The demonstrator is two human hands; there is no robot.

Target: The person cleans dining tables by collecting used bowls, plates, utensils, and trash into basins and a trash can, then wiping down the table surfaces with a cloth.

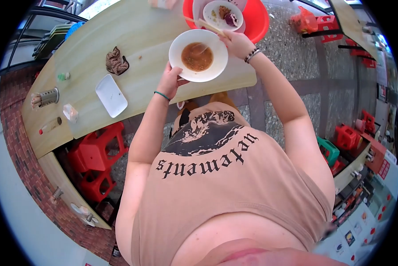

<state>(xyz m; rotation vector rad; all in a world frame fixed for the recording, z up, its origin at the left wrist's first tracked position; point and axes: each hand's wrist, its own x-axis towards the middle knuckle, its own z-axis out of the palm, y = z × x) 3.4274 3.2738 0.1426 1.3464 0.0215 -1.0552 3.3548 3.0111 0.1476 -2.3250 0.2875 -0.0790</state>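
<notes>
My left hand (169, 83) grips the rim of a white bowl (176, 48) from the lower left, thumb on the edge. The bowl is tilted and has reddish-brown soup (197, 57) in its bottom. Closed around a pair of light chopsticks (213, 27), my right hand (238, 44) is at the bowl's upper right edge; whether it touches the rim I cannot tell. Just beyond is a red basin (262, 22), with a white dish (211, 9) of food scraps in or over it.
On the wooden table (150, 40) lie a crumpled brown patterned cloth (116, 61) and a white rectangular tray (111, 96). A metal utensil holder (50, 96) and a small bottle (52, 125) stand at the left. Red stools (99, 148) are below the table's left side.
</notes>
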